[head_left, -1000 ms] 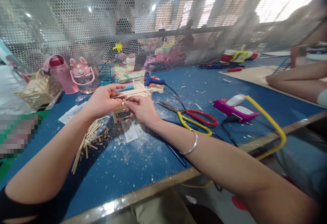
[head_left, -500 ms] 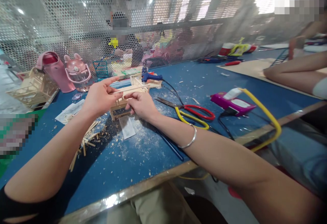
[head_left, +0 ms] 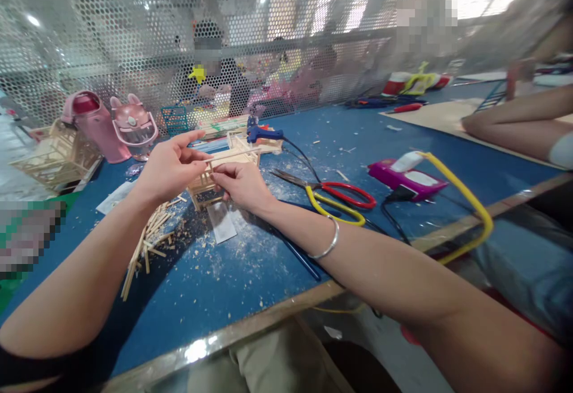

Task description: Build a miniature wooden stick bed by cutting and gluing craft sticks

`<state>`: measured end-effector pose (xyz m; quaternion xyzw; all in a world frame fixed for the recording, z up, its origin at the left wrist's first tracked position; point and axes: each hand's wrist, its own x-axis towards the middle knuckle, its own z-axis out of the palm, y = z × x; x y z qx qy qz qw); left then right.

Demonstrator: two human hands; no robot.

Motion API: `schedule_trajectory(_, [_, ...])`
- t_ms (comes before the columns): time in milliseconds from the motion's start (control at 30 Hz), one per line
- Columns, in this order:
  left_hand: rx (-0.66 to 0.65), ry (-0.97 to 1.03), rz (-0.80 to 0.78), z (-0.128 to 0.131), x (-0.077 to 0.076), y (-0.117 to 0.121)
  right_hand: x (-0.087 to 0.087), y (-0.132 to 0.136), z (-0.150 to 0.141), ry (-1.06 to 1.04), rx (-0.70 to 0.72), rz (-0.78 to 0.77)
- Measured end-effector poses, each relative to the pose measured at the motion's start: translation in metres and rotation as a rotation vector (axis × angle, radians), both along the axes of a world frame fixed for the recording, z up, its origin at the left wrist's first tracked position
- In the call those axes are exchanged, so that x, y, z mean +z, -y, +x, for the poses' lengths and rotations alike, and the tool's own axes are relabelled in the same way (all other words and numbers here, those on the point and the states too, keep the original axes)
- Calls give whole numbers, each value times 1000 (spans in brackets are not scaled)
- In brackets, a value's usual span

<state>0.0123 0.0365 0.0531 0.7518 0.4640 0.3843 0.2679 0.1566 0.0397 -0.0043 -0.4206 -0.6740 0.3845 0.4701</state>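
My left hand (head_left: 168,167) and my right hand (head_left: 242,185) meet over the blue table (head_left: 224,285). Between their fingertips they pinch a thin wooden stick (head_left: 233,154) that lies level. Just below and behind the stick stands a small frame of wooden sticks (head_left: 203,187), close to both hands. My left forefinger points up and the other fingers curl in. A silver bangle (head_left: 326,243) circles my right wrist.
Loose sticks (head_left: 147,240) and sawdust lie left of the hands. Red and yellow scissors (head_left: 335,199), a blue glue gun (head_left: 264,135), a magenta case (head_left: 405,181) with a yellow cable (head_left: 470,202) lie right. Pink containers (head_left: 111,125) and a stick house (head_left: 56,154) stand far left. Another person's arm (head_left: 514,130) rests far right.
The view has shifted slightly. Both hands keep pinching the stick at the frame; the left forefinger has lifted and straightened.
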Motion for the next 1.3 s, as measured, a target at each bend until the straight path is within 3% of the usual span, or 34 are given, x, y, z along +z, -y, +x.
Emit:
schedule_trajectory(567, [85, -90, 84, 3, 1, 3, -3, -2, 0, 31, 13, 9])
schedule_trajectory(1300, [83, -122, 105, 2, -2, 0, 0, 0, 1, -14, 60, -50])
